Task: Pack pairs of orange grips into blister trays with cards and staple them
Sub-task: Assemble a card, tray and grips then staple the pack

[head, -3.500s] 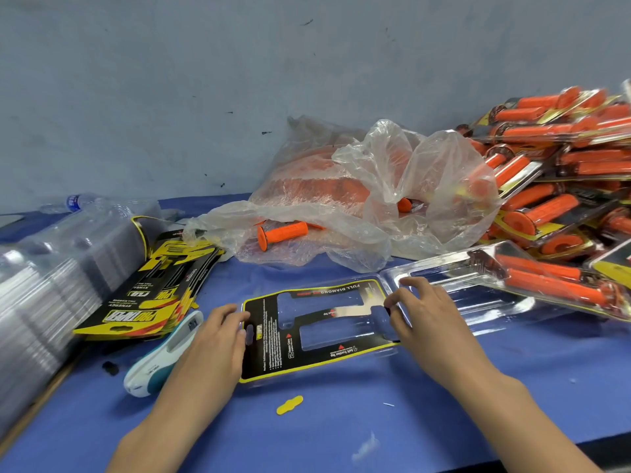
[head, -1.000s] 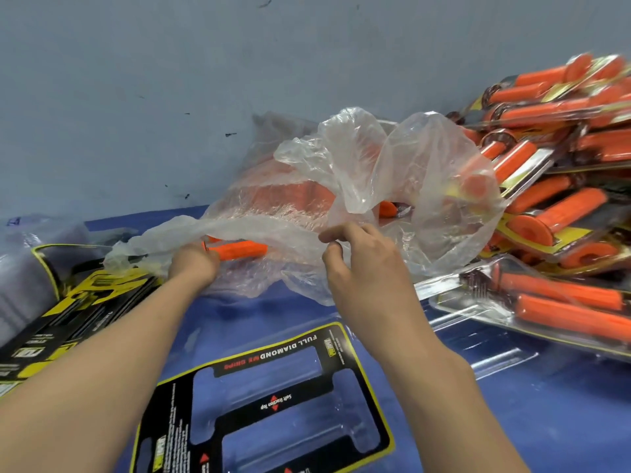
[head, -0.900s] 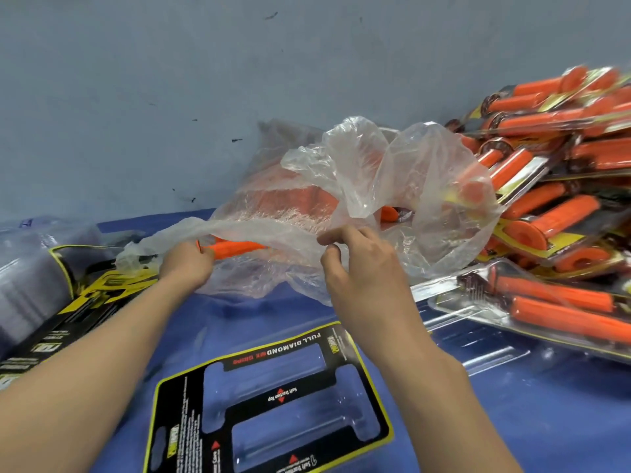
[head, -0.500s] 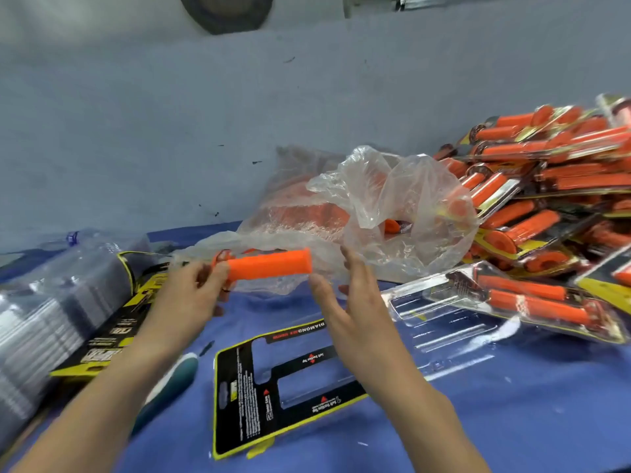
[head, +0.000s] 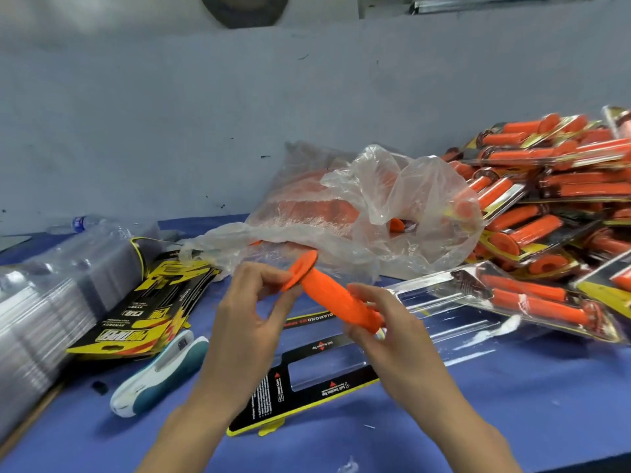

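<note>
Both hands are holding one orange grip (head: 336,299) above the card (head: 307,380): left hand (head: 251,312) is pinching its flange, right hand (head: 389,322) is gripping the other end.

Both bare forearms (head: 205,414) rise from the lower edge and converge. The left hand (head: 252,312) pinches the flanged end of an orange grip (head: 333,302) between thumb and fingertips. The right hand (head: 392,326), palm turned inward, curls its fingers round the other end.
</note>
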A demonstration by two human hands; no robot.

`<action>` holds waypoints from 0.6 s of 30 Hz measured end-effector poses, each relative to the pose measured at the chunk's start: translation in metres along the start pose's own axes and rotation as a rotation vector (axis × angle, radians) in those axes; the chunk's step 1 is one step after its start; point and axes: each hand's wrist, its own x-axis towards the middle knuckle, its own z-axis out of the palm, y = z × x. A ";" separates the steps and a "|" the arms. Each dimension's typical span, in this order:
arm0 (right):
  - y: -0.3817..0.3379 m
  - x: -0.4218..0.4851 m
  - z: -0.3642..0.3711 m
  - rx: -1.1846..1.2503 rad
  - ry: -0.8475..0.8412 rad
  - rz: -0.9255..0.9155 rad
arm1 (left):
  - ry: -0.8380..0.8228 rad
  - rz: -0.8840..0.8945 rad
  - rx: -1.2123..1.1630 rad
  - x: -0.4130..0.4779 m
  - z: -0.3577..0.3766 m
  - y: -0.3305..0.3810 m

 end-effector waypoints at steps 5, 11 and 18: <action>0.012 0.009 0.006 -0.252 0.076 -0.093 | -0.047 0.299 0.153 -0.011 0.016 -0.010; 0.016 0.018 0.003 -0.277 0.174 -0.196 | -0.027 0.339 0.163 -0.013 0.021 -0.019; 0.002 0.017 -0.007 0.079 0.121 -0.115 | 0.083 -0.003 -0.190 0.011 0.029 -0.002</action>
